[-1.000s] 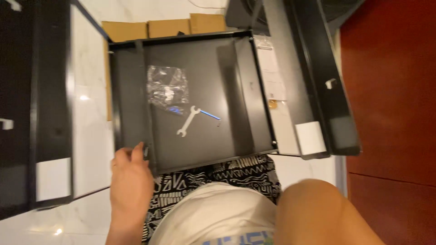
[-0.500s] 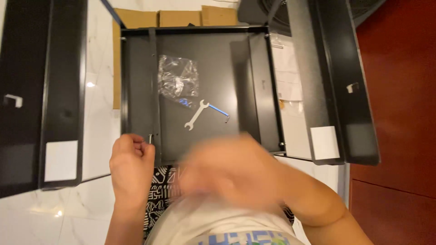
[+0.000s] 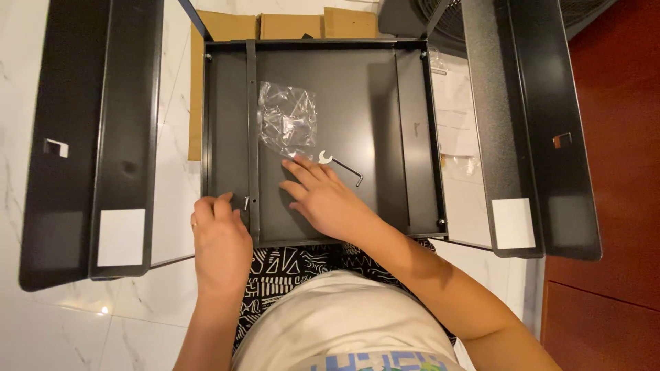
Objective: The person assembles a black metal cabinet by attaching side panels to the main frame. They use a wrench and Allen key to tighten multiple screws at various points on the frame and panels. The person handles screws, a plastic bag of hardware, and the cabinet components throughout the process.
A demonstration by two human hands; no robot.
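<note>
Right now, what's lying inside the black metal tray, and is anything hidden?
On the black metal tray lie a clear plastic bag and a small wrench. The right hand covers part of the floor; the bag's contents are unclear.

The left hand [image 3: 221, 240] is curled, its fingertips pinched together. The right hand [image 3: 323, 196] lies flat, palm down, fingers spread and pointing up-left, forearm stretched out.

Your right hand [image 3: 322, 198] is lying flat on the dark metal panel [image 3: 357, 110], fingertips touching the small wrench [image 3: 326, 158] beside the clear plastic bag [image 3: 289, 120]; your left hand [image 3: 220, 240] is pinching a screw [image 3: 245, 203].
</note>
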